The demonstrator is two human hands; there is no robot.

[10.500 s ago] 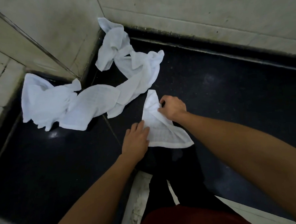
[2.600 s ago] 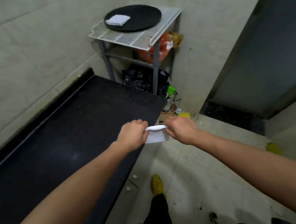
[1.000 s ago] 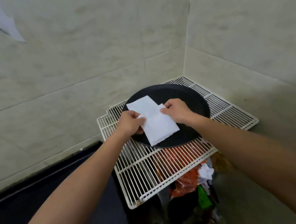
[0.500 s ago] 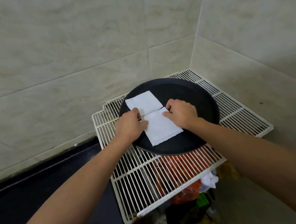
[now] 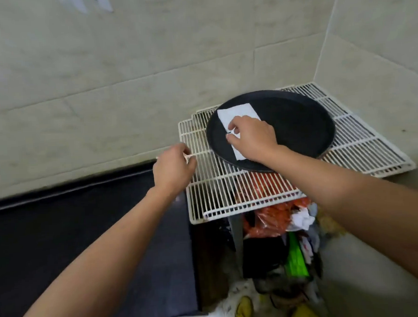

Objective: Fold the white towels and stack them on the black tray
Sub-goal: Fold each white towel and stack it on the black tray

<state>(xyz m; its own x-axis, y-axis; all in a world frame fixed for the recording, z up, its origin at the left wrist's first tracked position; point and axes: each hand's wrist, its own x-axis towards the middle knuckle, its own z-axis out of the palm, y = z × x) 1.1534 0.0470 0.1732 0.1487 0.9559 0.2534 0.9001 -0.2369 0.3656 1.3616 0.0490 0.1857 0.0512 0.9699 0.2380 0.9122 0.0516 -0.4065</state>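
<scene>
— Where are the hands?

— Apart. The right hand (image 5: 250,140) is down on the tray (image 5: 298,124) with its fingers curled. Thumb and forefinger nip the edge of a folded towel (image 5: 239,154). The left hand (image 5: 173,170) hangs off to its left, over the left edge of the rack (image 5: 229,193) and clear of the tray.

— Is the left one holding anything?

— I can't tell from here. Its fingers are curled, but it's blurred, and the white streak at its fingertips could be a rack wire.

— And the towels?

— There are two, both white and folded, on the left part of the tray. The towel being pinched lies under the right hand, with only a strip showing below the palm. The second towel (image 5: 237,112) lies flat just beyond the right fingertips, on the wall side. The two meet under the hand, but whether they overlap or only touch I can't make out.

— The tray?

— It's round and black and sits on the white wire rack, to the right of the left hand.

— What else is around?

— A black table (image 5: 86,237) runs under the left forearm and butts against the rack. Under the rack, below the right forearm, there are orange and black bags (image 5: 271,220) and something bright green.
</scene>
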